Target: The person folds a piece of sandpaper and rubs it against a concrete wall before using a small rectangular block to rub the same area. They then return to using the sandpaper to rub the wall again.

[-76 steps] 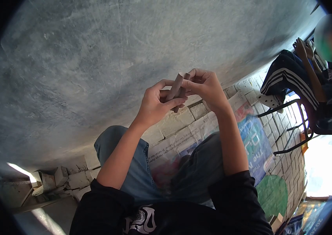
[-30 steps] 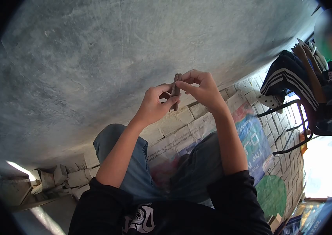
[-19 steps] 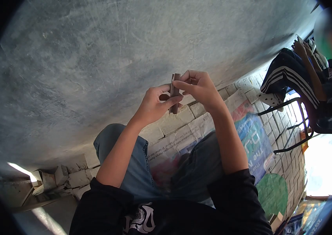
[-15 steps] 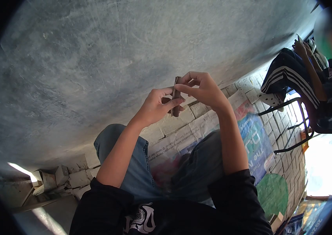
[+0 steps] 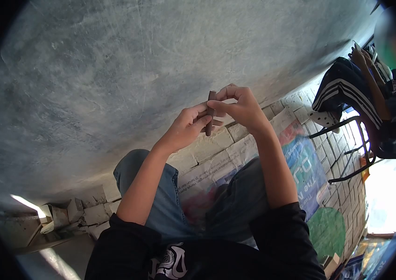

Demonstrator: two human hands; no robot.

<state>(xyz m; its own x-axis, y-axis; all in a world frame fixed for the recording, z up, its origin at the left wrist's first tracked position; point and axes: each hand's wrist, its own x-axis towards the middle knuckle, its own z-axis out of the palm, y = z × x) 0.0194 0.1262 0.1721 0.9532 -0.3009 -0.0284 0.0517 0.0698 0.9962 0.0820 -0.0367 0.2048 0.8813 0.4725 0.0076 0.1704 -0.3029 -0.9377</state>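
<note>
A short, narrow brown strip [image 5: 210, 112] stands nearly upright in front of me; its material I cannot make out. My left hand [image 5: 188, 129] grips its lower and middle part, with the thumb across the near side and fingers behind. Closed on the upper part is my right hand [image 5: 244, 110], its thumb pressed on the strip and its fingers curled at the far side. Both ends of the strip stick out past my fingers.
A grey plastered wall [image 5: 100, 70] rises close ahead. Printed banner sheets [image 5: 305, 170] cover part of the brick-paved floor [image 5: 340, 156]. To the right, another person in striped trousers [image 5: 347, 95] sits on a black-framed chair [image 5: 364, 161]. Block pieces [image 5: 74, 210] lie at the lower left.
The brown strip has turned in my fingers and now shows a narrower side. Both hands stay on it, with small finger shifts.
</note>
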